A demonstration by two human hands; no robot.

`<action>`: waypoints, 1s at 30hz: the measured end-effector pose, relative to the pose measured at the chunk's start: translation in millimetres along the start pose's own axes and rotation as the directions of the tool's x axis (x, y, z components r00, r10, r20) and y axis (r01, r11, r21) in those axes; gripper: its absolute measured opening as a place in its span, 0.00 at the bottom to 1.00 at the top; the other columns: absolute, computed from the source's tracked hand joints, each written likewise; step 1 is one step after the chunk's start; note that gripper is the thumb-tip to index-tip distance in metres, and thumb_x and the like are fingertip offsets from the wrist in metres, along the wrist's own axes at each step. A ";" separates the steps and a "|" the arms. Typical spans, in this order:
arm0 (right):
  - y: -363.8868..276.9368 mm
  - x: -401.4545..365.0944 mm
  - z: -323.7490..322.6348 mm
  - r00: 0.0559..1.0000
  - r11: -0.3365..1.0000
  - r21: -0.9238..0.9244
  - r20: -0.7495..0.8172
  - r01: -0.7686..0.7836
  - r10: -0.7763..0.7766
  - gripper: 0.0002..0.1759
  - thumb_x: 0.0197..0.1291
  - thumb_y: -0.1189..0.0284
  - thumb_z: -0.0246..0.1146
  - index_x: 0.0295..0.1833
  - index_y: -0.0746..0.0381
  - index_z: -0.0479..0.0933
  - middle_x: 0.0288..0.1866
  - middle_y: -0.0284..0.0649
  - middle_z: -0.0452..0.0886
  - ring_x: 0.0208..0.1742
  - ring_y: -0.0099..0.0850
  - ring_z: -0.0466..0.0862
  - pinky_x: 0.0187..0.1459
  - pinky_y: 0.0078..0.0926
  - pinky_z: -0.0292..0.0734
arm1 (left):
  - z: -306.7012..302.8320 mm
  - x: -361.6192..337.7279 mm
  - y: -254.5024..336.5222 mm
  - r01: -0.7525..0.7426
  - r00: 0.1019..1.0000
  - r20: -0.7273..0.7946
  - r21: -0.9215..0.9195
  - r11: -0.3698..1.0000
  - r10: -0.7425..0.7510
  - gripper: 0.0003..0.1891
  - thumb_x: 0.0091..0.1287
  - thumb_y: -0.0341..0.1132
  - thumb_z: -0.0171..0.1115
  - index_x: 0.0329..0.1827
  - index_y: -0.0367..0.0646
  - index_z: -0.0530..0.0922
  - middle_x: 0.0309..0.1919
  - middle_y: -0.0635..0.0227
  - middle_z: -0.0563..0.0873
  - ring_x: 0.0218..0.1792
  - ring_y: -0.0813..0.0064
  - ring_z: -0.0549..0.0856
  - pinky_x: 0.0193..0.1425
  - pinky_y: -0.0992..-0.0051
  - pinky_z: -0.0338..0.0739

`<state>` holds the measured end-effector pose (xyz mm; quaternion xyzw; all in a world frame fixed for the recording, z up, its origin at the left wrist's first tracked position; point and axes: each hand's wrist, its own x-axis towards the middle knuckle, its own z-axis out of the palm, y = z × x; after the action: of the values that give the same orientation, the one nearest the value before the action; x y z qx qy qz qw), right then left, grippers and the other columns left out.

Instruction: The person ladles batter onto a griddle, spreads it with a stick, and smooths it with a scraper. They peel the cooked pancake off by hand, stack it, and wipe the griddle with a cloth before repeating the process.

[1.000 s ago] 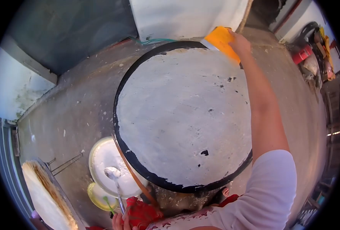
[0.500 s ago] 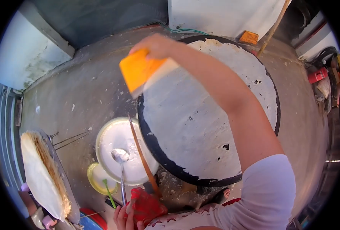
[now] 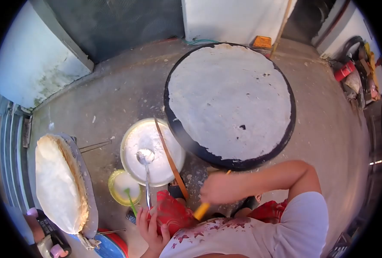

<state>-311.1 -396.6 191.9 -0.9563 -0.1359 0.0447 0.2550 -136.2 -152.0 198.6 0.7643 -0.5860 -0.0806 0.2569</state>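
My right hand [image 3: 220, 188] is closed around a yellow scraper [image 3: 202, 210], low in front of my body. Near my red-clad knee, my left hand [image 3: 153, 230] has its fingers apart, holding nothing visible. A big round black griddle [image 3: 291, 107] bears a thin pale sheet [image 3: 229, 101] with small holes. Left of the griddle stands a large bowl of white batter [image 3: 161, 165], with a metal ladle [image 3: 147, 176] in it and a long wooden stick [image 3: 168, 154] across its rim. A small yellow bowl [image 3: 113, 194] with a green-handled tool [image 3: 130, 202] touches the large bowl.
At the left, a stack of thin pale sheets [image 3: 57, 185] lies on a board. Below it is a blue and red basin [image 3: 113, 247]. An orange block [image 3: 262, 41] sits behind the griddle. Assorted items, including a red can [image 3: 344, 71], are at the far right.
My right hand has swung from above the griddle's left edge down to my body, still with the yellow scraper. My left hand's fingers are now more spread. The camera view has shifted.
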 end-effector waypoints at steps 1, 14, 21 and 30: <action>-3.8 -17.2 -13.7 0.982 0.981 0.079 -0.057 -0.178 0.182 0.12 0.44 0.70 0.61 0.36 0.59 0.71 0.29 0.40 0.78 0.28 0.38 0.79 0.31 0.35 0.74 | -0.7 -2.5 2.4 0.023 0.999 -0.027 -0.010 1.000 -0.023 0.21 0.59 0.37 0.51 0.54 0.34 0.71 0.57 0.47 0.67 0.60 0.44 0.64 0.62 0.55 0.57; 59.5 -327.5 38.7 -0.744 -0.110 0.846 -0.387 -0.521 0.544 0.25 0.42 0.70 0.68 0.48 0.66 0.73 0.38 0.47 0.82 0.39 0.36 0.83 0.41 0.31 0.78 | 9.7 -19.6 3.9 0.001 0.983 -0.181 -0.131 0.991 -0.025 0.17 0.60 0.31 0.52 0.52 0.34 0.73 0.59 0.52 0.68 0.61 0.51 0.65 0.62 0.61 0.59; 17.1 -271.3 51.4 -0.713 -0.207 0.800 -0.344 -0.563 0.610 0.27 0.41 0.64 0.67 0.49 0.63 0.72 0.43 0.47 0.80 0.44 0.43 0.81 0.46 0.36 0.75 | 14.8 -24.1 2.1 -0.045 0.976 -0.218 -0.137 0.990 0.014 0.16 0.60 0.30 0.52 0.51 0.34 0.73 0.58 0.52 0.68 0.60 0.53 0.66 0.60 0.63 0.61; -63.8 -128.2 137.6 -0.650 -0.001 0.885 -0.342 -0.466 0.679 0.23 0.43 0.67 0.67 0.45 0.64 0.72 0.39 0.49 0.79 0.42 0.45 0.80 0.44 0.37 0.74 | 14.1 -28.6 -6.2 -0.099 0.961 -0.270 -0.126 0.987 0.062 0.16 0.60 0.30 0.52 0.51 0.34 0.74 0.57 0.52 0.69 0.58 0.54 0.68 0.59 0.64 0.62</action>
<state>-470.5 -314.2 106.7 -0.4878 0.7665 -0.3424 0.2393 -145.4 -128.2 178.4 0.7238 -0.5701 -0.0076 0.3886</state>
